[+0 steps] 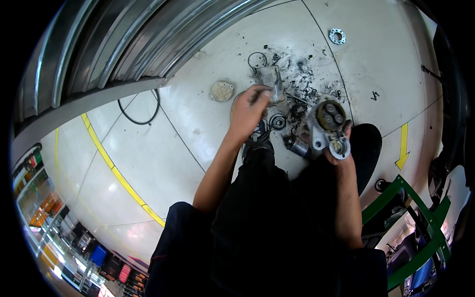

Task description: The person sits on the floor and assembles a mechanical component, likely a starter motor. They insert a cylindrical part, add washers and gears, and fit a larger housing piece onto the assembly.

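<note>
My right hand (345, 143) is wrapped round a grey metal gear housing (315, 129), tilted so its open round end shows several small gears inside. Over my shoe (257, 148), my left hand (251, 110) has thumb and fingers drawn together; whatever is between them is too small to make out. Just beyond those fingertips lies a worn metal cylinder shell (270, 79). A round ring-shaped part (278, 122) and a dark cylindrical part (298, 146) rest on the floor between my hands. A thin metal rod (300, 99) lies close to the housing.
Black grime (302, 74) is spread over the pale floor. A round cover plate (222, 91), a thin ring (257, 60) and a silver toothed ring (337, 36) lie around it. A ribbed metal shutter (118, 44) stands at upper left, a green frame (420, 257) at lower right.
</note>
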A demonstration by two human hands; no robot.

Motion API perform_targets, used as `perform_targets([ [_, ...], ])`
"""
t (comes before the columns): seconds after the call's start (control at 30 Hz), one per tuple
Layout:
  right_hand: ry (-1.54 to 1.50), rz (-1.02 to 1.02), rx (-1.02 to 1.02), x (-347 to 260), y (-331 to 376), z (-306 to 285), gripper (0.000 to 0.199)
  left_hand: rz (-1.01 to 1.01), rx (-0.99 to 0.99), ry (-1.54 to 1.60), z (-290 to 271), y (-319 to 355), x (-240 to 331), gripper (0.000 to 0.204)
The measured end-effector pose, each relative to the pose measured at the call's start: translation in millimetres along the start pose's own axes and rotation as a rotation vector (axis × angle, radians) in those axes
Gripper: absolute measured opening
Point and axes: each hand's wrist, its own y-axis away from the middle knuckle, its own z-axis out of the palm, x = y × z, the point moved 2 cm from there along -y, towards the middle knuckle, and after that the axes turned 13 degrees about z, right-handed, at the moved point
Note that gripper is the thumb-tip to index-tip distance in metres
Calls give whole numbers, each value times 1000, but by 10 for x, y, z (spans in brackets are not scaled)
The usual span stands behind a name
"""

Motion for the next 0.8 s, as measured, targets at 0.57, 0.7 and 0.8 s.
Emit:
perform_targets([
  [0.57,159,-230,542,-389,-94,-14,72,557,-404,-1169,300,-860,-323,103],
  [0.7,371,-269,626,-353,-62,-333,59,390,-137,-1243,388,-738,-281,101],
  [0.8,780,-328,841,-294,-113,-88,50,197,-160,-1240,346,-688,-449,91],
])
